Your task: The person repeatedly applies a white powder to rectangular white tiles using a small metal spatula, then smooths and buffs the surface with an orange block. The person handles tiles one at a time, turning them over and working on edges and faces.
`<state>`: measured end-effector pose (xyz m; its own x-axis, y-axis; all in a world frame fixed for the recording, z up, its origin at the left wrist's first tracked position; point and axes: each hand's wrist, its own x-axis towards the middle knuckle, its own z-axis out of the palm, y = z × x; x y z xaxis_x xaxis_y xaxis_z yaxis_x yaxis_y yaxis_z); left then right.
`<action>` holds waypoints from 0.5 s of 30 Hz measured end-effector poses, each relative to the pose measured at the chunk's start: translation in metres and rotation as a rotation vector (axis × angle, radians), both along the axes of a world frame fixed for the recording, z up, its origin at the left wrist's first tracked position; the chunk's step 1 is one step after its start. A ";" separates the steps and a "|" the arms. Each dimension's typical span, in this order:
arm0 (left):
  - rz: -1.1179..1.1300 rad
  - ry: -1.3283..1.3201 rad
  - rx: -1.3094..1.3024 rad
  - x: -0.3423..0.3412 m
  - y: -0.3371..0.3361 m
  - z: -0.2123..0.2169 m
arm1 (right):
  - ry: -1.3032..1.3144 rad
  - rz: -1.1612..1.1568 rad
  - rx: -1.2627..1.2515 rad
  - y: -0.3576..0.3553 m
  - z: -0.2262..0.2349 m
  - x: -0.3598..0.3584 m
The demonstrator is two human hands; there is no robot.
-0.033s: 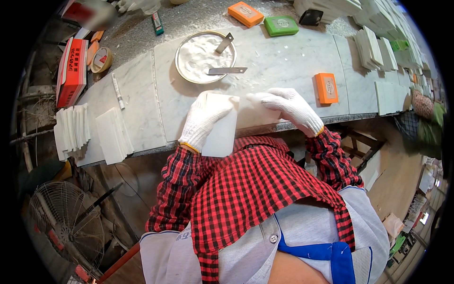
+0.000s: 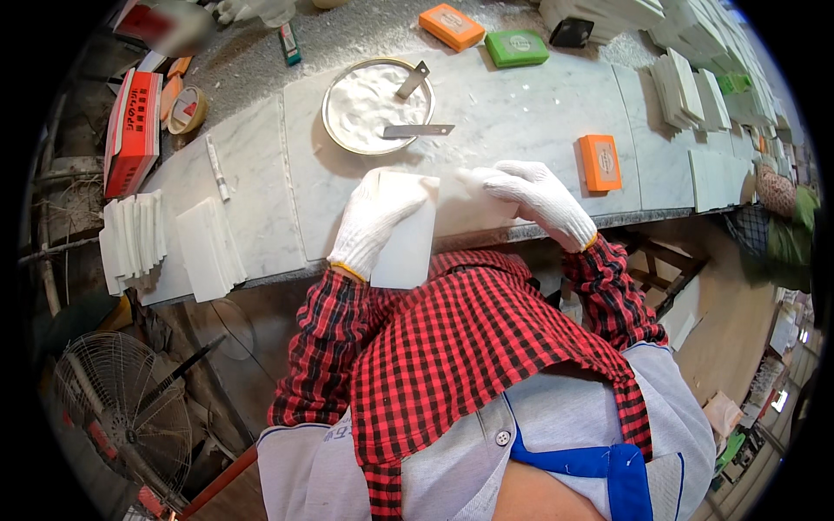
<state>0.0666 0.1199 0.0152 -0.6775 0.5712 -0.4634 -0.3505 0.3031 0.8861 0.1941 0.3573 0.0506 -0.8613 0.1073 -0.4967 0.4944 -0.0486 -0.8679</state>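
My left hand (image 2: 379,213), in a white knitted glove, grips a flat white rectangular tile (image 2: 407,247) by its upper part. The tile tilts over the table's front edge, against my checked apron. To its right, my gloved right hand (image 2: 540,200) is closed with its fingers pointing left. A pale, whitish thing (image 2: 486,193) shows blurred at its fingertips; its kind is unclear. Beyond both hands stands a round metal bowl (image 2: 328,126) of white paste or powder. Two flat metal blades, one upright (image 2: 413,80) and one level (image 2: 418,130), rest in it.
An orange box (image 2: 599,162) lies right of my right hand. Farther back are another orange box (image 2: 451,26) and a green one (image 2: 517,48). White tiles (image 2: 208,247) stand in rows at left, with more stacks (image 2: 678,91) at right. A wire fan (image 2: 126,417) stands lower left.
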 end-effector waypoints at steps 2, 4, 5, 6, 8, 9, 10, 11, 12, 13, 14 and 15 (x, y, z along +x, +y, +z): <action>0.011 -0.003 0.016 0.000 -0.002 -0.005 | -0.030 -0.016 0.023 0.008 0.014 0.003; 0.017 -0.015 0.055 -0.001 -0.008 -0.012 | -0.001 -0.073 0.033 0.016 0.015 0.007; -0.007 -0.019 0.037 -0.002 -0.008 -0.011 | 0.044 -0.128 0.030 0.022 0.007 0.010; -0.027 -0.022 0.017 -0.003 -0.011 -0.009 | 0.091 -0.179 0.024 0.027 -0.003 0.013; -0.040 -0.025 -0.012 -0.003 -0.014 -0.007 | 0.168 -0.266 0.105 0.036 -0.024 0.011; -0.033 -0.026 -0.020 -0.003 -0.016 -0.006 | 0.182 -0.309 0.193 0.038 -0.029 0.008; -0.026 -0.026 -0.028 -0.003 -0.018 -0.004 | 0.195 -0.352 0.281 0.039 -0.035 0.004; -0.001 -0.021 -0.035 -0.004 -0.020 0.001 | 0.211 -0.419 0.315 0.043 -0.044 -0.003; 0.017 -0.015 -0.039 -0.005 -0.021 0.008 | 0.232 -0.439 0.382 0.045 -0.051 -0.010; 0.034 -0.009 -0.042 -0.008 -0.021 0.012 | 0.253 -0.459 0.449 0.046 -0.056 -0.018; 0.048 -0.009 -0.027 -0.011 -0.024 0.013 | 0.276 -0.478 0.515 0.047 -0.060 -0.025; 0.062 -0.009 -0.012 -0.015 -0.028 0.012 | 0.306 -0.502 0.606 0.046 -0.062 -0.032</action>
<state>0.0519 0.0917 0.0267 -0.7071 0.5229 -0.4760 -0.3770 0.2908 0.8794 0.1625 0.4033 -0.0119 -0.7275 0.6858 0.0180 0.2771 0.3177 -0.9068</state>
